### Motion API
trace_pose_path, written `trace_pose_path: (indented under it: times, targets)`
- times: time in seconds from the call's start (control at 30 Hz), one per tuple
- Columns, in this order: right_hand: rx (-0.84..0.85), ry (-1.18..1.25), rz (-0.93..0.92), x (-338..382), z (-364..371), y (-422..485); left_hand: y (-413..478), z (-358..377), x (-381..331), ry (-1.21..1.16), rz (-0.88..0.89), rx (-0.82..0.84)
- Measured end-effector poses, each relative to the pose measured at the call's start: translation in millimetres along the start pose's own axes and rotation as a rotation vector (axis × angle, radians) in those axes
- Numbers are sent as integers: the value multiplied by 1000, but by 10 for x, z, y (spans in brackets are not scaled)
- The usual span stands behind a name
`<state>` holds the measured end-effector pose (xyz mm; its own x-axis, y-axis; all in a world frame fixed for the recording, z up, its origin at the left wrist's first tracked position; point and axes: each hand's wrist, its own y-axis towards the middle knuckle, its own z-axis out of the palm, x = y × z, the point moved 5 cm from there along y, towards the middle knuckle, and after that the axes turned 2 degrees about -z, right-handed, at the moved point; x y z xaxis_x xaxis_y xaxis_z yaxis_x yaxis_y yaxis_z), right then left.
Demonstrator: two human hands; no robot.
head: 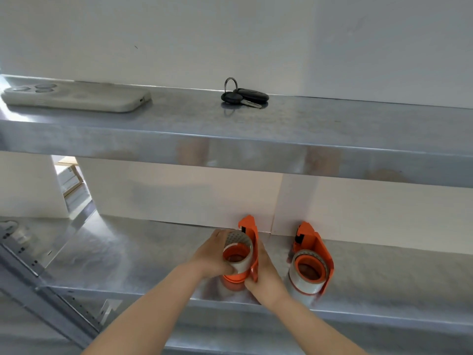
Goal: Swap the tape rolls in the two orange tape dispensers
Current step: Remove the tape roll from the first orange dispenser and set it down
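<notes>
Two orange tape dispensers stand on the lower metal shelf (128, 252) against the white wall. On the left dispenser (249, 234), my left hand (215, 254) grips the clear tape roll (242, 245), which sits partly off the orange hub (234, 278). My right hand (263, 275) holds that dispenser's orange side plate from the right. The right dispenser (317, 249) stands untouched about a hand's width away, and its clear tape roll (304, 283) sits fully on its hub.
On the upper metal shelf (332, 129) lie a phone in a pale case (76, 98) at the left and a bunch of black keys (243, 96) in the middle. At the far left, a gap in the wall shows cardboard boxes (69, 178). A perforated metal upright (38, 267) runs diagonally at the lower left.
</notes>
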<state>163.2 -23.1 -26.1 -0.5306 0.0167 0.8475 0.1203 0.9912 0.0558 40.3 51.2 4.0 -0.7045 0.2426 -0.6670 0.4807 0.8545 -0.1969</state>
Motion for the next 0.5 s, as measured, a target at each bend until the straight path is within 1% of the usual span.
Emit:
trace_pose_path:
  times: [0.13,0.27,0.5]
  targets:
    - [4,-9,19,-73,3,41,4,-193,-85,30,18,-43]
    - [5,-65,60,-185,-18,57,-27,-371,-51,64,-2,-73]
    - [49,-86,52,-109,-100,17,-149,-534,187,137,-90,-95]
